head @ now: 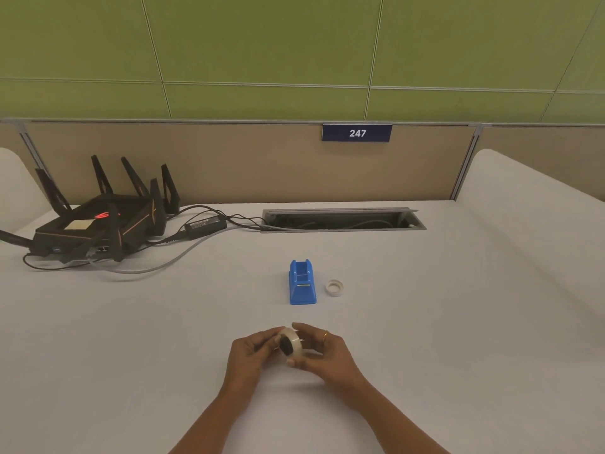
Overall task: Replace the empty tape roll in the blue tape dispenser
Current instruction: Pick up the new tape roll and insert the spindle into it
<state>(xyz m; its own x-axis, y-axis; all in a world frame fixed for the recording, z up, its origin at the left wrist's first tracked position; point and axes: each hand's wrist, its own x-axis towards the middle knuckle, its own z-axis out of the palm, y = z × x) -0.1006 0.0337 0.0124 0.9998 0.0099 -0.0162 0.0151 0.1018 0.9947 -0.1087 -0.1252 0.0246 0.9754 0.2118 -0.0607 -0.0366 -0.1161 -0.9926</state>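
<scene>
At the left of the frame a black router (98,221) with upright antennas sits on the white surface (131,339), hard against the beige partition (229,162) that closes off the far edge. Its cables trail rightward past a black power brick (205,225) and drop into an open cable tray (340,220) recessed in the surface at upper centre; dark cords lie inside it, though what else it holds is too shadowed to tell. Below the router, the whole lower left of the surface is bare and open.

At lower centre the left hand (248,353) and right hand (322,352) meet, both closed around a new tape roll (290,346). The roll is translucent white with a dark hub in its middle; the left fingers pinch at the hub side, the right fingers wrap the rim. A ring (325,335) shows on one right finger.

Just above the hands, apart from them, the blue tape dispenser (302,283) stands upright with its roll cradle empty. A small yellow label sits on its sloped front, too small to read. Just beside it on the right, not touching, the empty tape roll (334,287) lies flat.

High on the partition, right of centre, a dark blue sign (357,133) reads "247" in white. The right of the surface is open up to a white rounded divider (530,191) at the right edge.
</scene>
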